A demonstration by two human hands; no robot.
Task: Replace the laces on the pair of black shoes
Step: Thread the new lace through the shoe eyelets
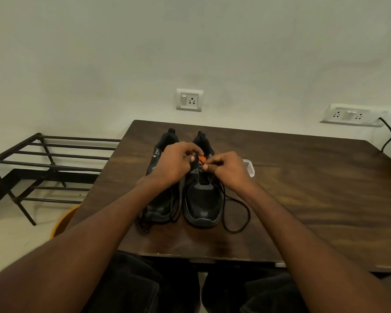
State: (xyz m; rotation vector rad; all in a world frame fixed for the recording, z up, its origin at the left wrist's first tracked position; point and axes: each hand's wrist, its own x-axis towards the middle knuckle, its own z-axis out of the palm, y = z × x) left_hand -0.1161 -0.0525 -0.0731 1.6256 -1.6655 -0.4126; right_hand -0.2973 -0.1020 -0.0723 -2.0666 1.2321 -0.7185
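Near the right side of a dark wooden table [303, 188], a clear plastic container [250, 167]. Left of the table, a black metal rack [43, 159] and an orange tub [63, 220] on the floor. On the wall, two white socket plates [189, 100] [348, 115].

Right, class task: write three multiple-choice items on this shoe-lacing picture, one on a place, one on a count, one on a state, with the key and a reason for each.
1. Where does the loose black lace loop?
A. On the table to the right of the right-hand shoe
B. Over the metal rack
C. Inside the small clear container

2. How many black shoes stand on the table?
A. One
B. Two
C. Three

3. What is the right hand doing?
A. Lying flat on the table
B. Pinching the lace at the shoe's tongue
C. Holding the container

Key: 1 A, the lace curves out beside the right-hand shoe on the wood. 2 B, the left-hand shoe and the right-hand shoe stand side by side. 3 B, its fingertips close on the lace near the orange tongue, with the left hand working at the same spot.
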